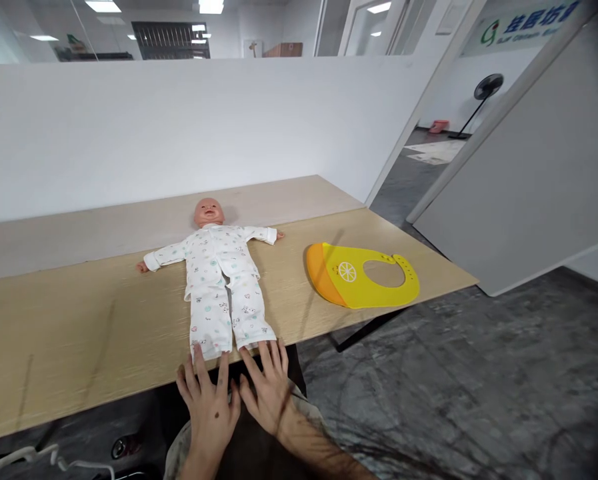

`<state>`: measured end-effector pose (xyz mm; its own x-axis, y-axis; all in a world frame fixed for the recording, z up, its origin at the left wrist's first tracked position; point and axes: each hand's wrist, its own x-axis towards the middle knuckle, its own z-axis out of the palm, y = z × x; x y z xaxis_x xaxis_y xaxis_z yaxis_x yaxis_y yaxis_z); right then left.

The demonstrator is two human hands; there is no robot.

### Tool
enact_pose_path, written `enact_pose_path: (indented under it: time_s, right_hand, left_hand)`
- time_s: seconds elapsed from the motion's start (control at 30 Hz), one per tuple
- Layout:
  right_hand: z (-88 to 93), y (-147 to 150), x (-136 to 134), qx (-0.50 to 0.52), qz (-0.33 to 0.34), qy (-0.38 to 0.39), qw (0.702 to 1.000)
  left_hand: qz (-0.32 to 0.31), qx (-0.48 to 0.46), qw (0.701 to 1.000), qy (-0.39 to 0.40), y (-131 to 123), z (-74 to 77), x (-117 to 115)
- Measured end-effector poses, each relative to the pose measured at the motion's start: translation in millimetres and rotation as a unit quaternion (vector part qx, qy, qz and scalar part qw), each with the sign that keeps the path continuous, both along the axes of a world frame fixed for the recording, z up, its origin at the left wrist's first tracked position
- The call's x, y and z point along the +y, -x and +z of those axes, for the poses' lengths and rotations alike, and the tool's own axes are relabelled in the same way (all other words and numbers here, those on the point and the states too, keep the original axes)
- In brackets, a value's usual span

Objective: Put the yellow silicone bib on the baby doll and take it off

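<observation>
A baby doll (pixel 209 212) lies face up on the wooden table, arms spread, its legs toward me. It wears a white printed long-sleeved top (pixel 216 257) and matching trousers (pixel 211 318). At the table's front edge, my left hand (pixel 209 403) rests with fingers spread, its fingertips at the trouser cuff on the left. My right hand (pixel 267 387) lies beside it, fingers stretched out to the other cuff. Neither hand grips anything. To the right of the doll, a yellow bib (pixel 361 297) with an orange pocket and a citrus-slice print lies flat.
The wooden table (pixel 103 320) meets a white partition (pixel 179 133) at the back. A grey panel (pixel 529 167) stands on the right. Farther off are a standing fan (pixel 489 87) and a pink bucket (pixel 439 126). A white cable (pixel 59 457) shows at lower left.
</observation>
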<state>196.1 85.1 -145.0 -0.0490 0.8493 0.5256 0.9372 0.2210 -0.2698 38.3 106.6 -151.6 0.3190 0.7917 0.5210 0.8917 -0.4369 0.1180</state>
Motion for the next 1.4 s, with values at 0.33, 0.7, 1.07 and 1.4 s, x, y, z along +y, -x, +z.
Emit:
enact_pose_path:
  time_s: [0.33, 0.7, 1.07, 1.4]
  right_hand:
    - [2.2, -9.8, 10.6, 0.011, -0.012, 0.008, 1.000]
    - [-5.8, -9.1, 11.1, 0.043, -0.002, -0.001, 0.999]
    - [-0.3, -6.8, 9.8, 0.067, 0.001, 0.001, 0.998]
    - [-3.7, -2.3, 9.7, 0.035, -0.013, 0.010, 0.999]
  left_hand:
    - [0.064, 0.008, 0.998, 0.017, -2.6, 6.5, 15.2]
    - [0.070, -0.033, 0.995, -0.056, -1.1, 4.1, 14.1]
    - [0.083, -0.014, 0.995, -0.058, -6.0, -15.2, 6.9]
    - [0.048, 0.058, 0.997, 0.018, -9.0, -6.6, 8.1]
